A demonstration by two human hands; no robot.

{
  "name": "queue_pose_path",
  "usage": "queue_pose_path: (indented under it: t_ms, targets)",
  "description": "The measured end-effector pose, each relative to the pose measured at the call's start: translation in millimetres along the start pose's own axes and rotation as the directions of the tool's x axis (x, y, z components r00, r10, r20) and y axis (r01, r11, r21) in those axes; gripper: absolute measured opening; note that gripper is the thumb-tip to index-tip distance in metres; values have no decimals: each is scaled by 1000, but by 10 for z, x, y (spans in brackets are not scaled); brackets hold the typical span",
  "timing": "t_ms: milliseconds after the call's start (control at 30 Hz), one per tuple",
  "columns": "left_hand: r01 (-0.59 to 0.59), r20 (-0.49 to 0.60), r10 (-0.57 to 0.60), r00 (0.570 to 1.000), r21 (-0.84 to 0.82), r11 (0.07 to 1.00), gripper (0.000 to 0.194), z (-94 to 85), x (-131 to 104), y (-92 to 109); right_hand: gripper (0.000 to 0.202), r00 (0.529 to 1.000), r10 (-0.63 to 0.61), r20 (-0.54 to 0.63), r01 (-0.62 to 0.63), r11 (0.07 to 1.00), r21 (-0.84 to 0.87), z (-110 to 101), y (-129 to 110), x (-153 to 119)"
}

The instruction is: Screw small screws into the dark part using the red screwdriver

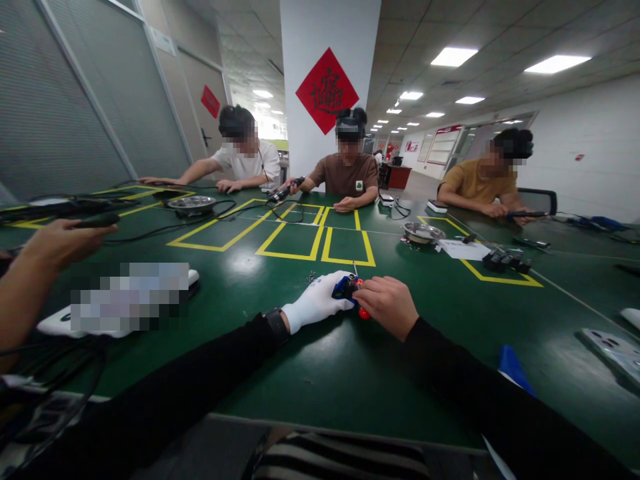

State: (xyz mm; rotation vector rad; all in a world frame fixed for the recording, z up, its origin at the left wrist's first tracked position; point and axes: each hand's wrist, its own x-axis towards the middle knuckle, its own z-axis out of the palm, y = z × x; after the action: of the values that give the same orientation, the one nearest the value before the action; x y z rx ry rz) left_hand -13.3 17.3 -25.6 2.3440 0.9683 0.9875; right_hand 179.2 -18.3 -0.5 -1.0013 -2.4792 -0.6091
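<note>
Above the near middle of the green table, my left hand (320,299), in a white glove, is closed around a small blue and black part (342,288). My bare right hand (391,301) meets it from the right, its fingers pressed together against the part. Red rounded pieces (364,313) show beside and below the right fingertips; whether they belong to the blue and black part I cannot tell. A thin metal tip (355,267) sticks up just behind. What lies between the right fingers is hidden. Several tiny metal pieces (311,275) lie beyond my left hand.
Yellow tape outlines (290,255) mark the green table (280,393). Metal bowls (424,231) stand left and right, with black parts (505,260) and paper (463,249) at right. A blue item (515,370) lies near my right arm. Another person's hand (65,243) is at left; three people sit opposite.
</note>
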Motion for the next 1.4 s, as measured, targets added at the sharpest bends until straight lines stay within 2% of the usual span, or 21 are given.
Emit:
queue_pose_path:
  t_ms: [200, 367, 433, 533, 633, 800, 933, 1033, 1133, 1233, 1400]
  targets:
    - [36, 11, -36, 999, -30, 999, 52, 0, -9, 9, 19, 999, 50, 21, -52, 994, 93, -22, -11, 27]
    - [62, 26, -60, 998, -59, 996, 53, -3, -14, 50, 16, 962, 268, 40, -269, 928, 257, -50, 90, 19]
    - [55, 35, -52, 998, -72, 996, 52, -7, -9, 58, 23, 964, 251, 83, -265, 913, 310, -29, 154, 9]
    - [63, 45, -59, 997, -89, 994, 49, -10, 1, 55, 44, 965, 181, 188, -242, 891, 385, 31, 229, -8]
    - [97, 45, -93, 995, -101, 990, 50, -3, 6, 44, 49, 948, 174, 267, -276, 869, 411, 73, 255, -15]
    - [78, 24, -76, 997, -128, 989, 56, 24, 2, 32, 58, 949, 144, 279, -242, 902, 358, 106, 243, -16]
    - [35, 10, -34, 999, -138, 990, 58, 43, -10, 18, 66, 927, 177, 331, -288, 902, 323, 170, 238, -16]
    - [49, 21, -47, 999, -135, 990, 56, 52, -20, 15, 69, 927, 176, 332, -280, 913, 296, 196, 245, -15]
    - [84, 25, -81, 996, -141, 986, 54, 70, -14, 16, 65, 928, 170, 330, -249, 945, 212, 195, 257, -30]
    - [92, 24, -89, 996, -168, 981, 59, 106, 14, 15, 53, 926, 184, 329, -237, 963, 130, 176, 274, -62]
    - [91, 12, -90, 996, -193, 977, 69, 130, 41, 46, 28, 927, 222, 302, -266, 957, 114, 109, 287, -97]
